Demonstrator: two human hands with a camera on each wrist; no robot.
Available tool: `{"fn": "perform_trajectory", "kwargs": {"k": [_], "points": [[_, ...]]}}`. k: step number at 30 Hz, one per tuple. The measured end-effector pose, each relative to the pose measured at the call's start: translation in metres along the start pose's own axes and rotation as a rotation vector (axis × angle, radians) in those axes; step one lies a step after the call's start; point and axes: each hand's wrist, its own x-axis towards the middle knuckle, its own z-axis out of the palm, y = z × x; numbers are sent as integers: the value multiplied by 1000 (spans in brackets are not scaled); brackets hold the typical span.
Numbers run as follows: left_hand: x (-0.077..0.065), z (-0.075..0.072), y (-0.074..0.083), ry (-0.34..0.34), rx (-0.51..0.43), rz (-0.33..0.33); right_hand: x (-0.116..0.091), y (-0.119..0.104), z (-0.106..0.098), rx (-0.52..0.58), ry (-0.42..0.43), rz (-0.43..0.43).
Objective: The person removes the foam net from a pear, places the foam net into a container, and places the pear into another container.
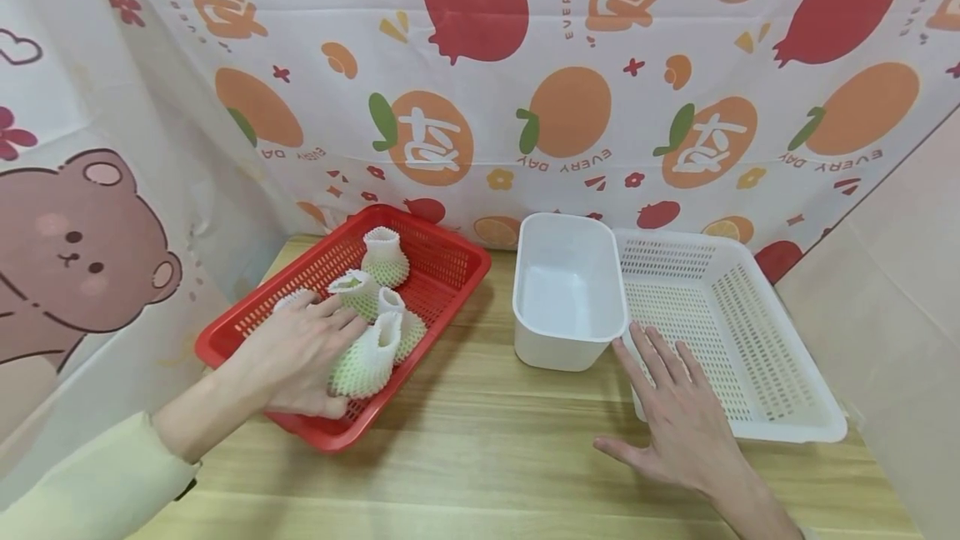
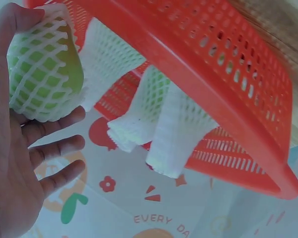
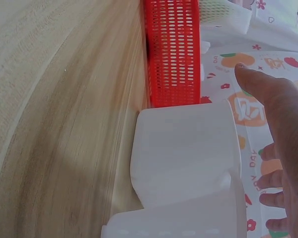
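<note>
Several green fruits in white foam nets sit in a red basket [image 1: 457, 294]. My left hand [image 1: 307, 357] reaches into this basket with its fingers spread. The nearest netted green fruit [image 2: 44, 69] lies between its thumb and fingers, the thumb at the net's top in the left wrist view. Other netted fruits [image 1: 386, 257] stand close beyond my fingers. My right hand [image 1: 682, 419] holds nothing, its fingers extended and spread. It hovers by the near left corner of a white perforated basket [image 1: 795, 332], fingertips close to a white plastic bin [image 1: 558, 348].
The bin stands between the two baskets on a wood-grain table [image 1: 465, 465]. Behind them hangs a fruit-print cloth [image 1: 495, 107]. A bear-print cloth [image 1: 75, 240] hangs at the left, and a pale wall [image 1: 885, 273] borders the right side.
</note>
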Motion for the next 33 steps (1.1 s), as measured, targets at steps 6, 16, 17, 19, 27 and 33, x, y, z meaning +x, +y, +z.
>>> {"fn": "perform_trajectory", "kwargs": {"k": [6,16,17,19,27,33], "points": [[1,-6,6,25,18,-29,0,-1,0,-1,-4,-1],[6,-19,26,92,22,-17,1,-2,0,9,9,-12],[7,-19,28,102,24,-14,2,-2,0,11,10,-13],[9,-18,34,120,28,-10,2,-3,1,13,10,-14],[16,-15,58,186,15,14,2,-3,2,13,2,-19],[17,-11,73,206,-14,1,0,-4,3,17,9,-24]]}}
